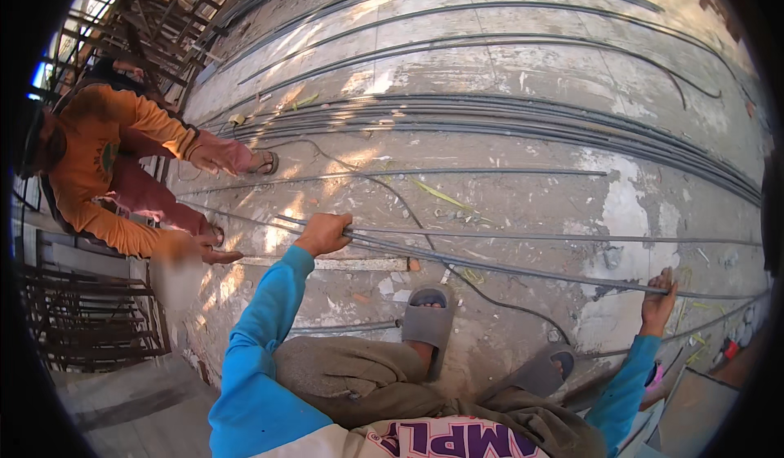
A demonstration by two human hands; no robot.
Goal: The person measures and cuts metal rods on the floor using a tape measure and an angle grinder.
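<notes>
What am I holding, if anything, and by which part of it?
Thin metal rods: your left hand grips them just in from their left ends. Farther right along their length, they cross your right hand, whose grip is unclear.

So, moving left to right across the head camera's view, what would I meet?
Co-worker in an orange top, wearer's left hand, left grey slide sandal, right grey slide sandal, wearer's right hand.

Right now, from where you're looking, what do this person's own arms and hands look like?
The left sleeve and right sleeve are long, plain bright blue cloth reaching to the wrists. The left hand and right hand are bare, with no gloves. No cables run along them.
</notes>
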